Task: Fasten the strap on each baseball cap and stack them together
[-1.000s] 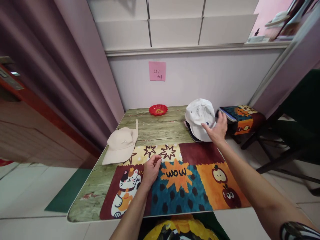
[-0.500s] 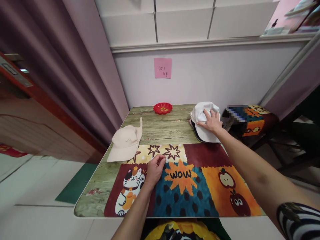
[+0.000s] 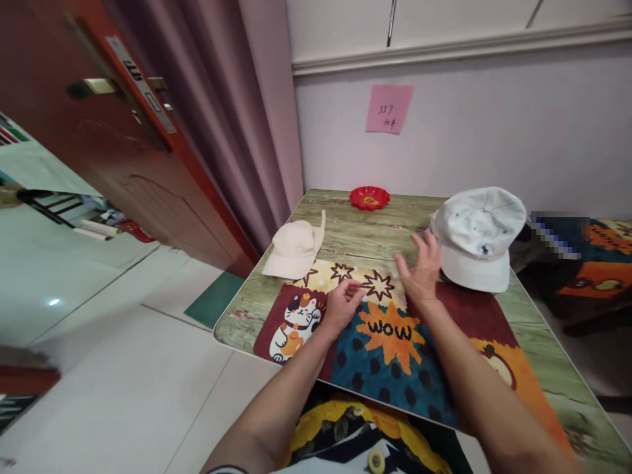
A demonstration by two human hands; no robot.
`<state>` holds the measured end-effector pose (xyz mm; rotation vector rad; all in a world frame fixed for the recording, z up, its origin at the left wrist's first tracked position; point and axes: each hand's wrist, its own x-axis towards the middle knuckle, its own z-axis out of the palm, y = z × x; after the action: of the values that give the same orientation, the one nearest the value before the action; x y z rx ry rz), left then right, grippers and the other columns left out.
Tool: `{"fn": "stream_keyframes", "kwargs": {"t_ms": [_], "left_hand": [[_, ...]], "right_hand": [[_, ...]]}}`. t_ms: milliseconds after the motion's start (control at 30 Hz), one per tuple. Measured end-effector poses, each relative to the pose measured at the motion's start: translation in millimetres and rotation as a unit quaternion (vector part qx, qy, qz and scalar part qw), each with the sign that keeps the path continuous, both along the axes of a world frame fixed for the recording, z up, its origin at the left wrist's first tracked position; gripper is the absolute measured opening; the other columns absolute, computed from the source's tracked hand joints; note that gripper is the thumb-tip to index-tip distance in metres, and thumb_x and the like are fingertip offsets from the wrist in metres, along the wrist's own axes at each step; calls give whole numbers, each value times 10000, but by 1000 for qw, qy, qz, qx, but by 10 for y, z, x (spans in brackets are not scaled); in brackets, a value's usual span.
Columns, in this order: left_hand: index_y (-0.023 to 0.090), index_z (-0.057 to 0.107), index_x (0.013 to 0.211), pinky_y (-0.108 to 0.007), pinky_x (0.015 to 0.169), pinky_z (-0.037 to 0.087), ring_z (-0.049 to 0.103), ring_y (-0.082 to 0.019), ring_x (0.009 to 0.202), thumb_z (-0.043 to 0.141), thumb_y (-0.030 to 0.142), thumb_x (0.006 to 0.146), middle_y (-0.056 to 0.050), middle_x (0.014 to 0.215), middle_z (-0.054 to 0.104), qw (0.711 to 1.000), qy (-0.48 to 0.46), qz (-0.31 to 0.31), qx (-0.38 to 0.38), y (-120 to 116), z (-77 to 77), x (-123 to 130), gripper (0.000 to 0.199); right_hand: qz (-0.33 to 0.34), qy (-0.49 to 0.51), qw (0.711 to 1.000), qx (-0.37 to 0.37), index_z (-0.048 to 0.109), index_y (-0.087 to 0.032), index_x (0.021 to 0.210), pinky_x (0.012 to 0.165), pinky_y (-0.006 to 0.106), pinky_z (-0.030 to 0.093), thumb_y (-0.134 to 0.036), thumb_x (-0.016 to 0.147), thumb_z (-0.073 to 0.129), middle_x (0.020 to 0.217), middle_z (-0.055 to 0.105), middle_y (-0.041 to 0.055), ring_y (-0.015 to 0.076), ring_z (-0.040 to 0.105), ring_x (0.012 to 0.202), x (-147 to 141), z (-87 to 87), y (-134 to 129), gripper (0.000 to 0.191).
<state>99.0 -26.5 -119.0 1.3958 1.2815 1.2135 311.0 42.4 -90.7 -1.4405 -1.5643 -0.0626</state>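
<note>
My right hand [image 3: 421, 268] is open above the mat, fingers spread and holding nothing. It is just left of a white cap [image 3: 480, 230] with a small blue logo above its brim. To its left, my left hand [image 3: 344, 304] has its fingers curled in, with nothing visible in them, over the upper middle of the patterned mat [image 3: 390, 382]. Beyond the left hand, a cream baseball cap [image 3: 294, 249] lies near the table's left edge, its strap sticking up at the back.
A red scalloped dish [image 3: 369, 197] stands at the back of the wood-pattern table [image 3: 237, 322]. Above it, a pink note [image 3: 390, 109] is stuck on the wall. A brown door [image 3: 162, 178] and a purple curtain [image 3: 247, 105] are at left. Another patterned surface [image 3: 600, 280] is at far right.
My right hand has come off the white cap and moved left of it, fingers spread. The left hand stays curled over the mat. The view has turned left.
</note>
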Motion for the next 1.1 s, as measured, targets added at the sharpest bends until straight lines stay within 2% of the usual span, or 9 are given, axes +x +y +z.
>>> {"fn": "stream_keyframes", "kwargs": {"t_ms": [133,267,400,500,567,733,900,1000,1100], "left_hand": [[198,659,1032,-323,729,552,648,-181,776,691,372,813,-75,964,698,993,73,76,47,163,170,-237,282],[186,601,1211,-422,1079,450,576,-290,1217,767,387,769,-140,1267,618,939,221,229,131,616,599,-804,513],[205,302,1522,-568,1204,234,285,-402,1495,841,592,638,-228,1596,303,896,312,314,-2,1144,844,-1304,1105],[210,121,1591,-644,1190,157,177,-471,1522,852,694,531,-293,1636,166,887,322,304,-133,1407,793,-1489,1375],[207,68,1602,-636,1184,178,206,-486,1509,875,689,478,-315,1631,154,888,320,277,-181,1491,705,-1551,1465],[228,254,1551,-562,1134,322,433,-437,1394,894,538,533,-250,1521,412,890,328,273,-158,1461,548,-1601,1242],[237,317,1520,-538,1122,380,480,-397,1369,895,368,581,-186,1486,510,895,348,274,-52,1333,644,-1393,1111],[227,291,1539,-521,1172,357,426,-384,1424,917,324,565,-172,1558,438,912,335,227,66,1327,841,-1099,1161],[218,226,1567,-500,1211,327,383,-370,1460,923,350,581,-176,1598,365,919,292,173,199,1339,1053,-737,1215]], "right_hand": [[80,168,980,-76,635,-179,1251,1089,480,445,-440,893,561,1351,616,163,288,573,1264,-519,-393,-51,450],[97,235,955,-150,691,-169,1135,957,424,527,-454,866,587,1137,716,131,251,690,992,-557,-581,-6,404],[105,268,944,-161,704,-175,1104,927,395,538,-448,861,600,1104,731,118,239,711,952,-516,-568,0,380],[101,262,946,-163,713,-175,1078,913,399,538,-448,859,603,1088,733,120,246,712,939,-528,-521,-14,367],[105,260,945,-166,719,-179,1060,894,398,541,-452,858,604,1062,738,117,251,711,925,-537,-491,-23,359],[110,251,946,-172,734,-209,1021,859,385,549,-465,848,609,1039,750,102,255,709,900,-537,-446,-30,333],[124,284,932,-190,733,-213,1032,829,379,564,-494,846,629,973,766,73,244,714,853,-549,-472,-15,353],[166,343,898,-220,718,-203,1085,736,335,578,-530,833,667,905,767,54,222,715,805,-565,-441,-18,416],[240,443,828,-246,665,-218,1218,596,258,570,-559,808,709,1205,728,88,183,720,808,-550,-332,-24,535]]}}
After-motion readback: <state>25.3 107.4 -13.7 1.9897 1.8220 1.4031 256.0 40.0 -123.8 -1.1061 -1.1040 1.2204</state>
